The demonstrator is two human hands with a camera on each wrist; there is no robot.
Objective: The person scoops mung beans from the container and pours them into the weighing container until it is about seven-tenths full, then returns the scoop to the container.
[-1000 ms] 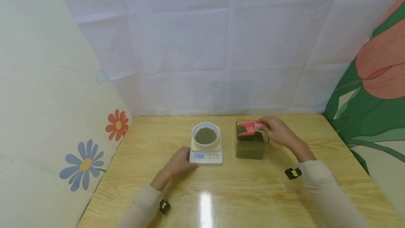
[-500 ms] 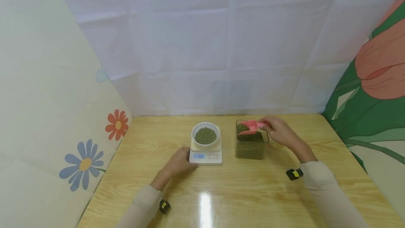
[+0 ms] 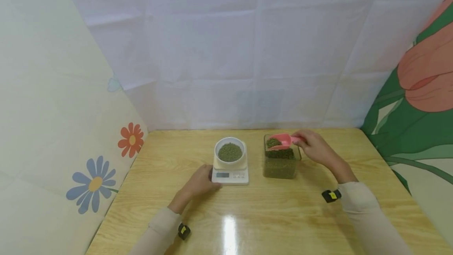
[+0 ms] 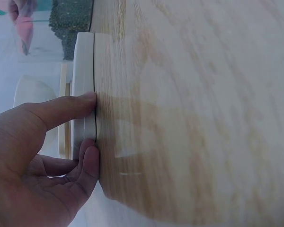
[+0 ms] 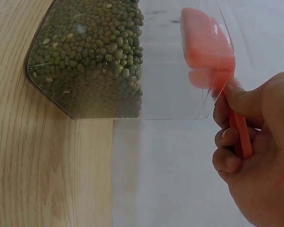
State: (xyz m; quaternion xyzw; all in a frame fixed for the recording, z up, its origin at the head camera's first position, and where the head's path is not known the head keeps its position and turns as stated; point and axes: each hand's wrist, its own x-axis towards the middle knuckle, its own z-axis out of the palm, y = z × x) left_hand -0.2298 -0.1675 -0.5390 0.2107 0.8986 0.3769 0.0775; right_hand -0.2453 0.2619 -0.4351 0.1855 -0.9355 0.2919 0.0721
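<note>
My left hand (image 3: pixel 202 180) grips the front left corner of a white kitchen scale (image 3: pixel 231 176). Thumb and fingers (image 4: pixel 89 165) press its edges in the left wrist view. On the scale sits a white bowl (image 3: pixel 229 163) of green mung beans (image 3: pixel 230 152). With curled fingers, my right hand (image 3: pixel 313 147) holds a pink scoop (image 3: pixel 285 141) by its handle. Beans lie in the front of the scoop, which is inside the top of a clear square container (image 3: pixel 279 169). Through the container's wall, the right wrist view shows the scoop raised above the mung beans (image 5: pixel 94 61).
Container and scale stand side by side on a wooden table (image 3: pixel 269 215), a small gap between them. A white cloth (image 3: pixel 212 50) hangs behind the table's back edge. Flower-printed sheets (image 3: pixel 95 184) line the left and right sides.
My right hand has drawn the scoop slightly to the right, bringing beans along in it. The scale's lit display has gone dark. My left hand has stayed in place.
</note>
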